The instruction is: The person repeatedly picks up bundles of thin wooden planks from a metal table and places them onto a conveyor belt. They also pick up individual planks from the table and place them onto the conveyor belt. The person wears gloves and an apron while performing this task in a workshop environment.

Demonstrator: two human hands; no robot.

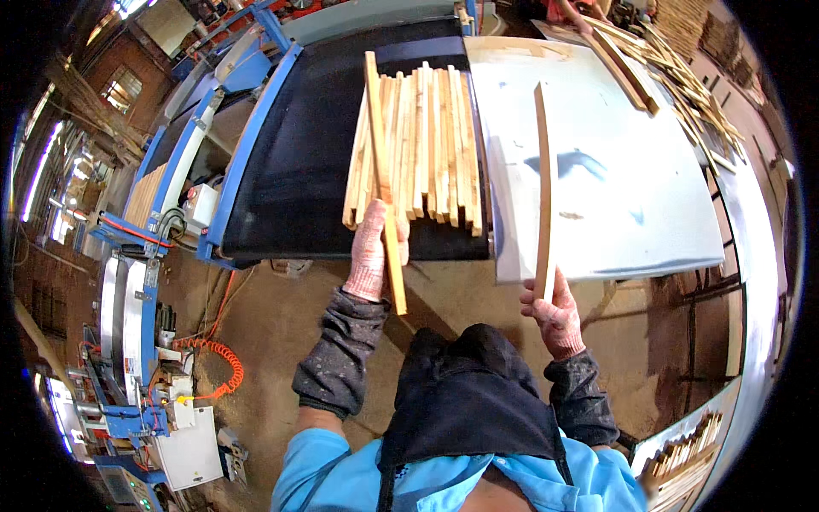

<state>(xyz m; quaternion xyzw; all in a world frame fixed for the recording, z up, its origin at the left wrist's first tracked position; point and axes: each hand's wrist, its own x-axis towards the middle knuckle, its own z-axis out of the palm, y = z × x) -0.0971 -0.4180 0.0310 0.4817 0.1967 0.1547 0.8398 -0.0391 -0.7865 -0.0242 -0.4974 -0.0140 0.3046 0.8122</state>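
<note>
My left hand (pixel 367 254), in a pale glove, grips a long wooden strip (pixel 375 128) near its lower part. The strip slants over the left side of a row of wooden strips (pixel 431 145) lying side by side on the black conveyor belt (pixel 299 154), their near ends uneven. My right hand (pixel 556 317) is closed round the near end of another wooden strip (pixel 544 188), which points away from me over the left part of the pale metal table (pixel 614 239). Both hands are near the front edges of the belt and table.
Blue machine framing (pixel 256 149) borders the belt on the left. Loose strips (pixel 691 94) lie piled at the far right, where another person's arm (pixel 573 15) shows. An orange coiled hose (pixel 230 367) hangs at the left. More strips (pixel 682 452) sit at the lower right.
</note>
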